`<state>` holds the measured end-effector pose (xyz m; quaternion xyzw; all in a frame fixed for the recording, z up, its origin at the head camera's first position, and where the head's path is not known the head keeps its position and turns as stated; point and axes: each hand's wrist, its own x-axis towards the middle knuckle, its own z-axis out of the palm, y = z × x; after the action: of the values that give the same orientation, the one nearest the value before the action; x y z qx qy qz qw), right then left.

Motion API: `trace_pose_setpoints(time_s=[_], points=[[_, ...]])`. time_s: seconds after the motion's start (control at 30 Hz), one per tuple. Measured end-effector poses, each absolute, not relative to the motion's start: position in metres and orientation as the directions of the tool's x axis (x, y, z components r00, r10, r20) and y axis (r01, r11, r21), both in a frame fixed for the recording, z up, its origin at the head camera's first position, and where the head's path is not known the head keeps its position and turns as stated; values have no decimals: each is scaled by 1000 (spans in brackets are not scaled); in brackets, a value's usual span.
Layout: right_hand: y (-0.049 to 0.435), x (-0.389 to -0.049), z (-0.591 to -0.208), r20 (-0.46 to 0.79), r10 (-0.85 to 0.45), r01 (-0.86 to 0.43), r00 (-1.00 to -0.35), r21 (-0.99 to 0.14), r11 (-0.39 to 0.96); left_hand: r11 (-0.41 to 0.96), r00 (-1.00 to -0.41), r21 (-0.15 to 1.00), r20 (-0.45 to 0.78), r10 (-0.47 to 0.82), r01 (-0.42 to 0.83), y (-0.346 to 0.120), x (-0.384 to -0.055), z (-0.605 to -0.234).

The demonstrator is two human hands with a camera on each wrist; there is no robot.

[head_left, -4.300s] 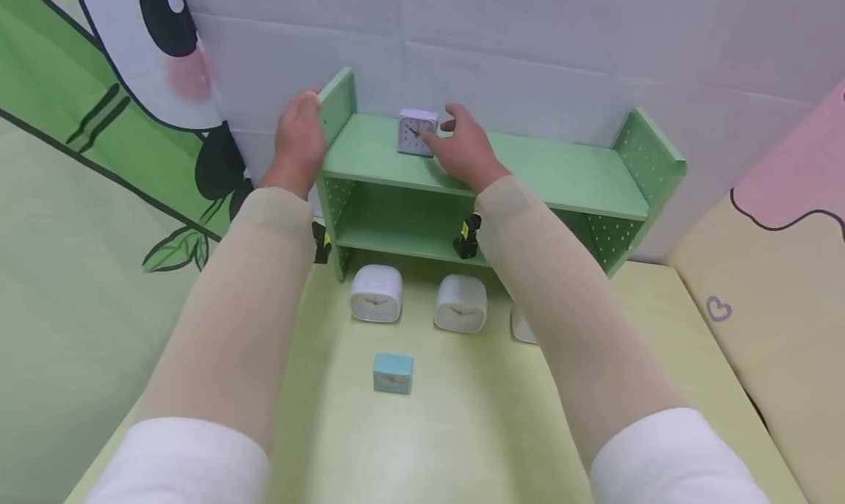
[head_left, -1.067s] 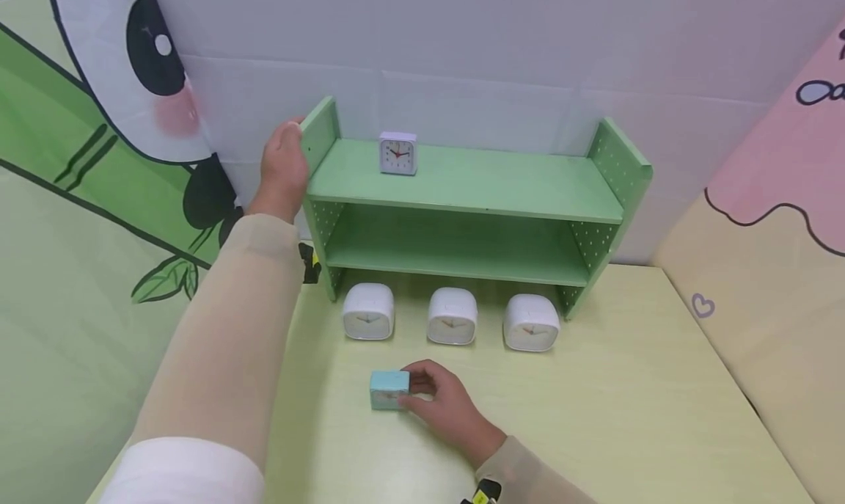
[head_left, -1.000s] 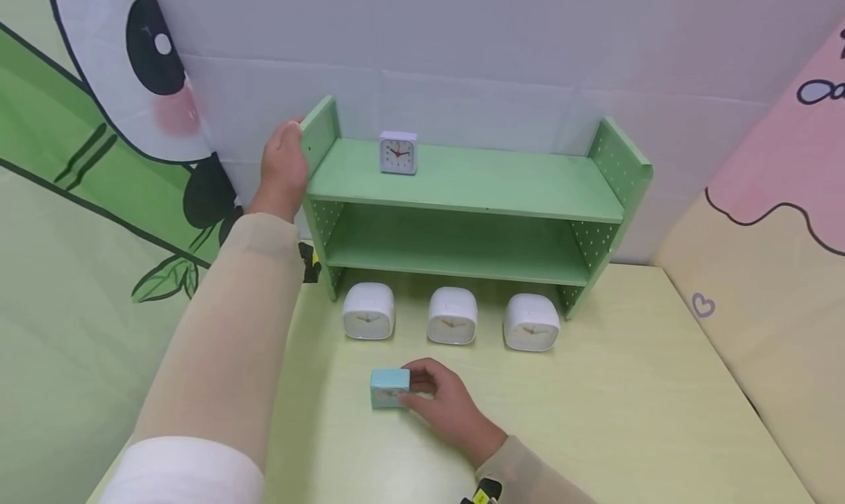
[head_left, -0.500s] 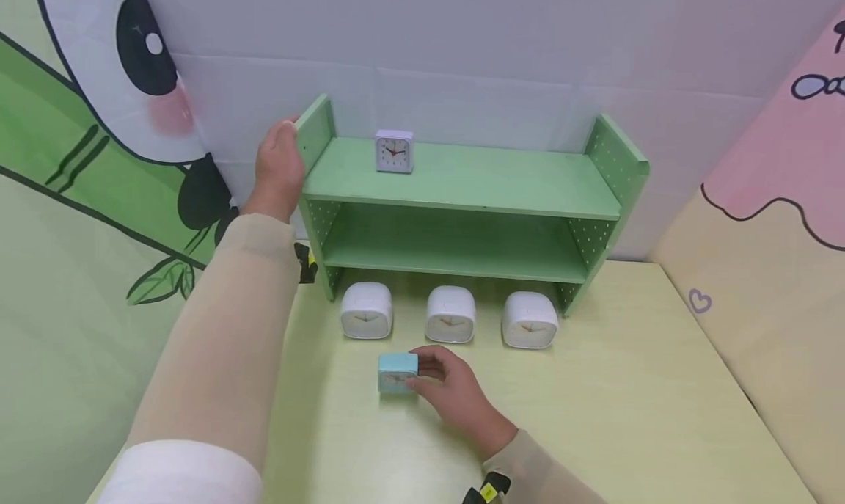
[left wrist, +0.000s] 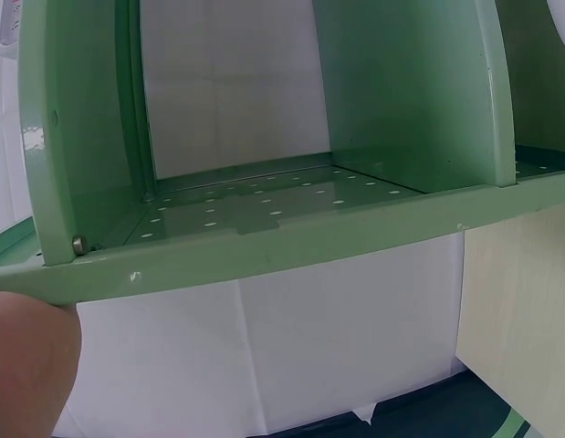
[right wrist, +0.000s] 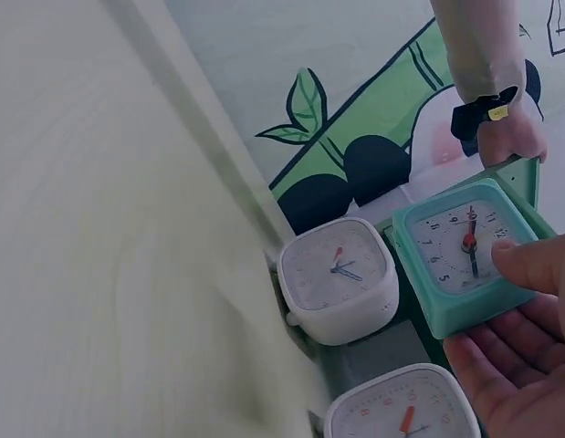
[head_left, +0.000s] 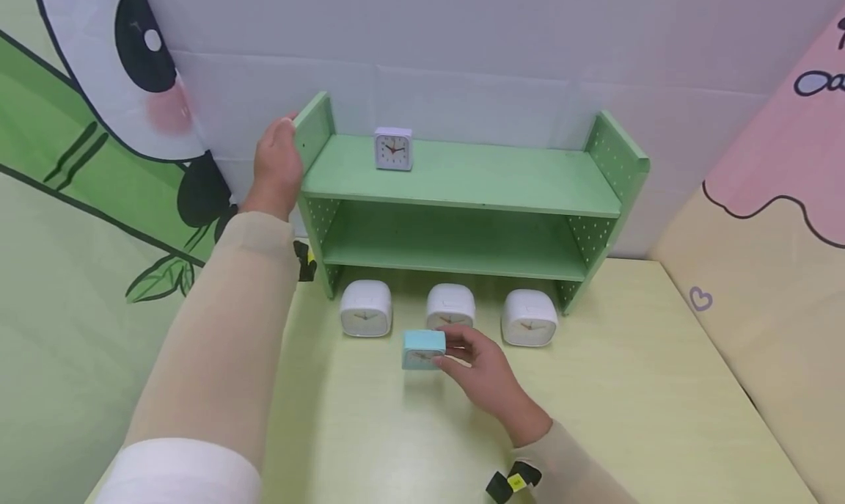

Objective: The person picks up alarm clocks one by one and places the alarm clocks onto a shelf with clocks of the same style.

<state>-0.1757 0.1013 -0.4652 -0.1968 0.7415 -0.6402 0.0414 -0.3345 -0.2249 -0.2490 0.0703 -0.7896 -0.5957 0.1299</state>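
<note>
My right hand [head_left: 485, 375] pinches a small turquoise alarm clock [head_left: 422, 350] by its right side, holding it just above the table. In the right wrist view, the thumb lies on the face of the turquoise clock [right wrist: 469, 242] with the other fingers beneath it. My left hand [head_left: 277, 163] holds the upper left side panel of a green two-tier shelf [head_left: 462, 205]; its fingertips are mostly hidden behind the panel. A small lilac alarm clock [head_left: 393, 150] stands upright on the shelf's top board, towards the left.
Three white rounded alarm clocks stand in a row before the shelf: left [head_left: 366, 309], middle [head_left: 451, 304], partly covered by the turquoise one, and right [head_left: 529, 318]. The pale table [head_left: 627, 386] meets a lilac wall [head_left: 475, 49] behind and printed panels at both sides.
My right hand came down from beside the lilac clock, took hold of the turquoise clock and lifted it, moving it right and towards the shelf. My left hand stays at the side panel.
</note>
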Motion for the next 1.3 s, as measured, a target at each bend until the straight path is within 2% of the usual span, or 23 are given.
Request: trace_pose_setpoints(time_s=[0.3, 0.63, 0.97, 1.3], points=[[128, -185, -451, 251, -357, -321, -900, -935, 152, 282, -957, 958, 124, -262, 47, -223, -333, -249], [157, -206, -436, 196, -364, -279, -910, -941, 191, 275, -955, 959, 141, -262, 66, -224, -332, -247], [184, -220, -409, 178, -316, -260, -932, -936, 239, 270, -957, 962, 120, -264, 46, -225, -333, -250], [206, -229, -380, 142, -271, -236, -952, -905, 353, 258, -957, 965, 120, -265, 50, -224, -335, -249]])
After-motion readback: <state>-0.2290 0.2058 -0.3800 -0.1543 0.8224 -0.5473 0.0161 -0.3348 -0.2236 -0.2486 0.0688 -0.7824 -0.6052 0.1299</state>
